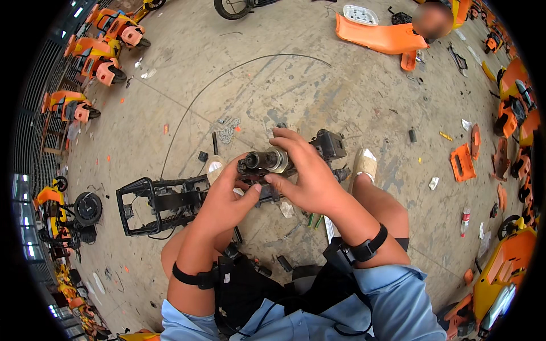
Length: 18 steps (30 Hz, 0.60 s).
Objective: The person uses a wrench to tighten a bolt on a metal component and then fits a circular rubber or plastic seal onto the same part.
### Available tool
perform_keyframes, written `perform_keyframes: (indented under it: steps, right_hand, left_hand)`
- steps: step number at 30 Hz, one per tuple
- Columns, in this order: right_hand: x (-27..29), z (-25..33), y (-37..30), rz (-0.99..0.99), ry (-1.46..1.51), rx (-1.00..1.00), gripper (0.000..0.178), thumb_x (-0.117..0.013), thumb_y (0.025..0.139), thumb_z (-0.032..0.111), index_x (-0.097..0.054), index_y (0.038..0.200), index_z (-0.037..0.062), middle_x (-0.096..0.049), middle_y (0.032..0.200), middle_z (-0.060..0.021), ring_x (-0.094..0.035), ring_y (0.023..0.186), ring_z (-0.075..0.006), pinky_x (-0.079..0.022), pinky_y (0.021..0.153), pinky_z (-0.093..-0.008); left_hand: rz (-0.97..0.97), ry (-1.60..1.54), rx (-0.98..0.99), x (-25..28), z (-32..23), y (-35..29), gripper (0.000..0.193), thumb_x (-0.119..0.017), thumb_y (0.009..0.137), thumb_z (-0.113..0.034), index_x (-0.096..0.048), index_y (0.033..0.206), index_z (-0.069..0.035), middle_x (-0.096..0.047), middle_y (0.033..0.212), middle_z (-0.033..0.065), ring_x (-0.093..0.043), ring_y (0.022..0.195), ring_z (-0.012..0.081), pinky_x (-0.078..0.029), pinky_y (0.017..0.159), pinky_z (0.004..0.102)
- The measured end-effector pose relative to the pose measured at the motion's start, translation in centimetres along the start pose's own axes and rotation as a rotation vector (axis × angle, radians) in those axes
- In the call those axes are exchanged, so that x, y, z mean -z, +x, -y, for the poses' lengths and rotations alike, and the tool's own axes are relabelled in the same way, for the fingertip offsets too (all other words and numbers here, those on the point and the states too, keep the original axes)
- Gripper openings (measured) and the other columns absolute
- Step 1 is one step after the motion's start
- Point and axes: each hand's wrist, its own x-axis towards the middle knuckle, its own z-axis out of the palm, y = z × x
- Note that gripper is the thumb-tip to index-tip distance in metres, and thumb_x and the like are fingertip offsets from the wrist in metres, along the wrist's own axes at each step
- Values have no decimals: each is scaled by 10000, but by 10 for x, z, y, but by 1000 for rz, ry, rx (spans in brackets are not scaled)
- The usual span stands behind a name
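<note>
The head fisheye looks steeply down at the floor [267, 96].

Two hands [226, 200] [307, 177], one held tube [263, 159], two armbands [193, 278], one bottle [466, 220], one white tray [360, 15]

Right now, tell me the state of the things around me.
Metal cylinder: in hand
Right hand: closed around the cylinder
Left hand: partly curled, at the cylinder's dark end
Black frame: bare, without panels
Thin black cable: uncoiled in an arc
Big orange panel: lying on the floor
</note>
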Motion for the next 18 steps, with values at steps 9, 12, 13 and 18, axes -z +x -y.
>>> perform_keyframes:
  steps: [9,12,13,18]
  right_hand:
    - [-6,-6,-5,-67,64,-66,652,-866,788,84,-488,1315,22,-524,1447,-217,-588,1250,-425,-540,985,-427]
    - [-13,-4,-11,-130,105,-76,680,-851,803,71,-469,1364,26,-527,1452,-214,-598,1238,-418,-535,999,-427]
    - [-14,-4,-12,-143,151,-90,691,-839,813,61,-458,1389,27,-524,1462,-217,-593,1250,-421,-532,1008,-426]
    - [-17,0,-16,-132,140,-105,747,-780,857,16,-398,1499,28,-499,1510,-233,-567,1307,-433,-511,1053,-428]
  left_hand:
    - [-3,6,12,-1,2,1,589,-667,972,-38,-435,1512,-1,-649,1303,97,-645,1143,174,-528,955,353]
    - [-11,-3,17,-2,3,0,579,-649,978,-22,-435,1515,-5,-650,1302,93,-648,1151,176,-523,964,355]
    - [-8,-11,18,-1,5,0,573,-641,980,-15,-435,1515,-7,-650,1302,92,-648,1155,176,-520,968,355]
    - [-24,4,-14,-1,4,0,554,-624,987,-19,-444,1511,-11,-658,1253,86,-648,1109,171,-522,913,332]
